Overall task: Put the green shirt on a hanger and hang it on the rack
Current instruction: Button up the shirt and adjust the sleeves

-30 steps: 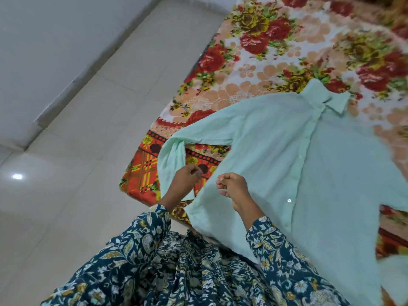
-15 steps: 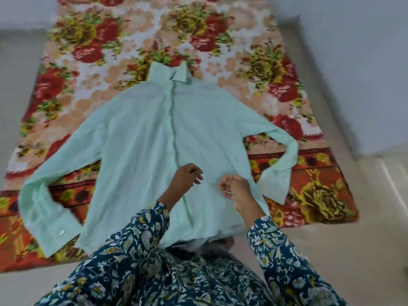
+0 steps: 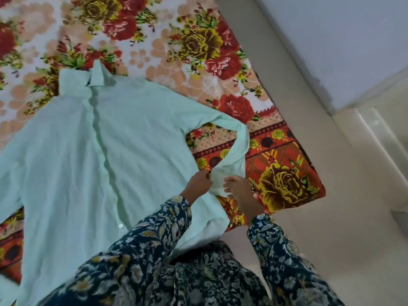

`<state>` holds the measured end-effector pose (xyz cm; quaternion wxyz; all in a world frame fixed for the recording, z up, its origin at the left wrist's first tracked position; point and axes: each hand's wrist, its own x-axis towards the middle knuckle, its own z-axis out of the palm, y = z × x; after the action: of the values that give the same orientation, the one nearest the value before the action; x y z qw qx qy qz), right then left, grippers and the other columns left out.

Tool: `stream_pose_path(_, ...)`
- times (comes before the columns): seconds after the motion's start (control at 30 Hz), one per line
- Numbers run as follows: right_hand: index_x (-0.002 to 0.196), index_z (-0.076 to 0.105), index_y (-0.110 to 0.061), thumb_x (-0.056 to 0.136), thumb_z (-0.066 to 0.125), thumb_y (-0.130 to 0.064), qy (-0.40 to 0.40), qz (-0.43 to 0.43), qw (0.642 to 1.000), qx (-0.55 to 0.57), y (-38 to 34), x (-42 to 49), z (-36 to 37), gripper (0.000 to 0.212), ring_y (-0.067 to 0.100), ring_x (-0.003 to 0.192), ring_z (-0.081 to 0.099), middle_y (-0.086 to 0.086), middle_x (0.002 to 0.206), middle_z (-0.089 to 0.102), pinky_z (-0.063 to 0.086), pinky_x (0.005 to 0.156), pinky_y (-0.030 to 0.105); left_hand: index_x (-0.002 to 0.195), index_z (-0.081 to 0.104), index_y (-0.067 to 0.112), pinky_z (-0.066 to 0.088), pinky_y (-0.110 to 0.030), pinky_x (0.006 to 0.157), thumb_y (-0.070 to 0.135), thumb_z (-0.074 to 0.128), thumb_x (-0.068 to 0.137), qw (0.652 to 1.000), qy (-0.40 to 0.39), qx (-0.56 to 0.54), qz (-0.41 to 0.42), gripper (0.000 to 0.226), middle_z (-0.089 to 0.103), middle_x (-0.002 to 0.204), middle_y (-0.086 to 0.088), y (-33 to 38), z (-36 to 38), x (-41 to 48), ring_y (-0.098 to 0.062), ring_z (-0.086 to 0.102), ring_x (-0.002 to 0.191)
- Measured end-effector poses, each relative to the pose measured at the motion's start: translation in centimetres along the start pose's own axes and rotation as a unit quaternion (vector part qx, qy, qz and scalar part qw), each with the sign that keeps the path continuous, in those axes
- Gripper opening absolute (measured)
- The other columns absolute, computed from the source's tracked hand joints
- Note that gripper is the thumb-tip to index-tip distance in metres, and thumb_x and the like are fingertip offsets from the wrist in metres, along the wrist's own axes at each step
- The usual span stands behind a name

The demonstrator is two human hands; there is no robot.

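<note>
**Green shirt spread flat on a blanket, both hands at one cuff**

Seen from the person's own head, looking down. A pale green shirt point(image 3: 136, 140) lies front-up and buttoned on a floral blanket point(image 3: 198, 47) spread over a light tiled floor point(image 3: 331, 217). Its collar point(image 3: 88, 78) points away from the person and its hem lies nearest them. The sleeve point(image 3: 238, 146) on the person's right loops out and bends back toward the hem, so that its cuff point(image 3: 217, 184) sits beside the shirt's lower edge.

Both arms, in dark leaf-print sleeves, reach forward and meet at that cuff. The left hand point(image 3: 197, 184) has its fingers curled, pinching the cuff's near edge. The right hand point(image 3: 240, 188), just beside it, also curls its fingers onto the cuff fabric, though blur hides the exact grip.

No hanger or rack is in view. The task looks barely begun: the shirt is laid out only, with hangering and hanging both left to do.
</note>
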<state>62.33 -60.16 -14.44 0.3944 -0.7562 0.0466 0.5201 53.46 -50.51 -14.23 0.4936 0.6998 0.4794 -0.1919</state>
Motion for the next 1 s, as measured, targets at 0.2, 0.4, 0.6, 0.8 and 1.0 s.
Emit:
stream_pose_path(0.2,0.091,0.057,-0.010,0.082,0.064,-0.025,0.000,-0.061,0.986,-0.153,0.8,0.2,-0.2,0.019,0.021,0.080,0.055,0.006,0.088,0.057,0.047,0.074,0.036,0.113,0.061,-0.002,0.051,-0.017,0.065,-0.005,0.037,0.088,0.996,-0.048,-0.078,0.016,0.035,0.064,0.100,-0.015,2.5,1.2,0.3,-0.020,0.061,0.086)
stream_pose_path(0.4,0.092,0.061,0.000,0.083,0.047,0.000,0.054,-0.073,0.996,-0.020,-1.2,-1.5,-3.5,0.016,0.025,0.081,0.054,0.013,0.085,0.057,0.046,0.068,0.037,0.103,0.063,0.010,0.047,-0.022,0.072,-0.003,0.038,0.090,0.971,0.015,-0.237,0.012,0.032,0.062,0.103,-0.006,4.3,1.0,-0.4,-0.015,0.055,0.096)
stream_pose_path(0.6,0.085,0.058,-0.006,0.083,0.048,0.004,0.050,-0.035,0.994,0.088,-1.7,-2.0,-7.1,0.015,0.025,0.075,0.053,0.010,0.081,0.056,0.045,0.057,0.030,0.099,0.053,0.010,0.045,-0.032,0.072,0.019,0.051,0.092,0.957,-0.044,-0.282,-0.058,0.012,0.052,0.087,-0.003,5.1,1.9,-0.9,-0.021,0.051,0.085)
stream_pose_path(0.8,0.105,0.060,-0.003,0.082,0.054,-0.005,0.136,-0.074,0.986,-0.061,0.1,-0.3,-7.4,0.024,0.021,0.083,0.054,0.009,0.093,0.059,0.047,0.071,0.035,0.134,0.033,0.005,0.034,-0.046,0.102,0.016,0.054,0.085,0.987,0.095,0.058,-0.119,0.054,0.033,0.139,-0.015,4.4,4.3,1.5,-0.034,0.032,0.128)
stream_pose_path(1.0,0.092,0.062,-0.002,0.082,0.052,-0.007,0.128,-0.131,0.982,-0.036,0.8,-0.9,-5.7,0.016,0.019,0.076,0.049,0.009,0.082,0.057,0.043,0.067,0.035,0.108,0.061,0.000,0.050,-0.042,0.083,0.009,0.059,0.081,0.992,0.032,-0.101,-0.064,0.029,0.063,0.100,-0.015,3.4,3.6,1.4,-0.032,0.059,0.098)
